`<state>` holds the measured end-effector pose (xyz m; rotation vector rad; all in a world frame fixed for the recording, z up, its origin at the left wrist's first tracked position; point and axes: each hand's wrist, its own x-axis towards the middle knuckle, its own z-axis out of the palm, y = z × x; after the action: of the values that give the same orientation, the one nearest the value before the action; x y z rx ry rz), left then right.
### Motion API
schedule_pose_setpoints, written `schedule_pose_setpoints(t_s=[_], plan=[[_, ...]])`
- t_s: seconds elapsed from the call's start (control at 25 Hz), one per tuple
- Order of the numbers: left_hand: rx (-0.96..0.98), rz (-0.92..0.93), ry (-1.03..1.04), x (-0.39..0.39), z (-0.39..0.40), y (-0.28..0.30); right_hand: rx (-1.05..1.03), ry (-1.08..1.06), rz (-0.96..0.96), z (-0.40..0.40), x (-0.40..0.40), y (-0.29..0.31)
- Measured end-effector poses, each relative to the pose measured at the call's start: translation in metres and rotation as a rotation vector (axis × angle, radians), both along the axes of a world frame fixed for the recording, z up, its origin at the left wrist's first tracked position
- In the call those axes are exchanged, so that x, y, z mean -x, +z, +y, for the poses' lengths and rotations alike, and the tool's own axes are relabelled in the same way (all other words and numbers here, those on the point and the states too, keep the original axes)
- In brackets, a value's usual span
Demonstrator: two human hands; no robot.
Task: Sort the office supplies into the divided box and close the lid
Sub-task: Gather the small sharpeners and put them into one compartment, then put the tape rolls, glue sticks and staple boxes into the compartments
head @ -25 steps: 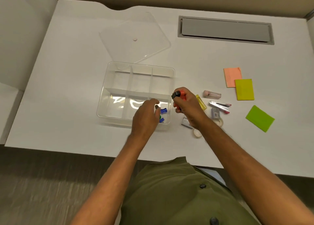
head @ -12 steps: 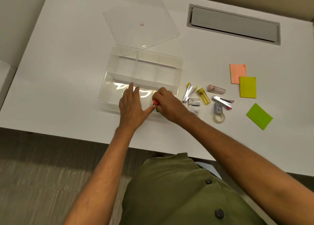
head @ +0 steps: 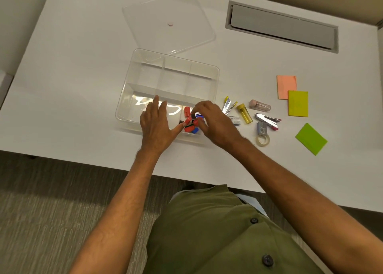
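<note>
Both hands over the near-right compartment of the clear divided box (head: 132,83) on the white desk (head: 62,87). Left hand (head: 157,124) lies flat, fingers spread, thumb stretched right and touching a red clip; its grip is apart, holding nothing. Right hand (head: 215,124) has fingers curled down over the small coloured clips (head: 189,126), red, blue and black, piled in that compartment; fingertips pinch together among them, but whether one is actually clamped cannot be told. One red clip (head: 187,111) lies a bit farther back in the same compartment. The box's other compartments look bare.

Right of the box, loose on the desk: tape roll (head: 262,140) nearest, staple box (head: 261,128) just behind it, red-and-silver stapler (head: 268,121), yellow tube (head: 245,113), metal clips with yellow ends (head: 228,105), pinkish tube (head: 260,105). Farther right of the box: green sticky pad (head: 310,138), yellow-green pad (head: 298,103), orange pad (head: 286,86), the last two touching.

Behind the box, clear lid (head: 167,23) lies flat on the desk, its near corner at the box's back wall. Grey cable tray flap (head: 281,27) behind and right of the box.
</note>
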<state>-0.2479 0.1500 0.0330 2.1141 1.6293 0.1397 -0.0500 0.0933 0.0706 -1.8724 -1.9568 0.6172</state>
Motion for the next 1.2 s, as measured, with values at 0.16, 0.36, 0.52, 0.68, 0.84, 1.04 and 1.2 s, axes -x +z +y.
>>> schedule_pose_setpoints(t_s=[0.16, 0.36, 0.52, 0.68, 0.84, 1.04, 1.2], plan=[[-0.040, 0.019, 0.000, -0.004, -0.003, -0.001, -0.079, -0.153, 0.053, -0.034, -0.044, 0.005], [-0.206, -0.100, 0.003, -0.035, -0.024, 0.019, -0.061, -0.444, 0.117, -0.086, -0.108, -0.004], [-0.274, -0.230, -0.108, -0.083, -0.055, 0.044, -0.007, -0.513, 0.147, -0.121, -0.130, -0.014], [-0.064, -0.267, -0.423, -0.131, -0.084, 0.051, 0.049, -0.618, 0.092, -0.143, -0.138, -0.033], [0.062, -0.007, -0.668, -0.165, -0.111, 0.026, 0.177, -0.622, 0.007, -0.158, -0.149, -0.047], [-0.034, 0.141, -0.721, -0.176, -0.126, 0.002, 0.162, -0.555, -0.057, -0.163, -0.156, -0.055], [-0.029, 0.159, -0.691, -0.183, -0.129, 0.001, 0.172, -0.506, -0.071, -0.159, -0.160, -0.057]])
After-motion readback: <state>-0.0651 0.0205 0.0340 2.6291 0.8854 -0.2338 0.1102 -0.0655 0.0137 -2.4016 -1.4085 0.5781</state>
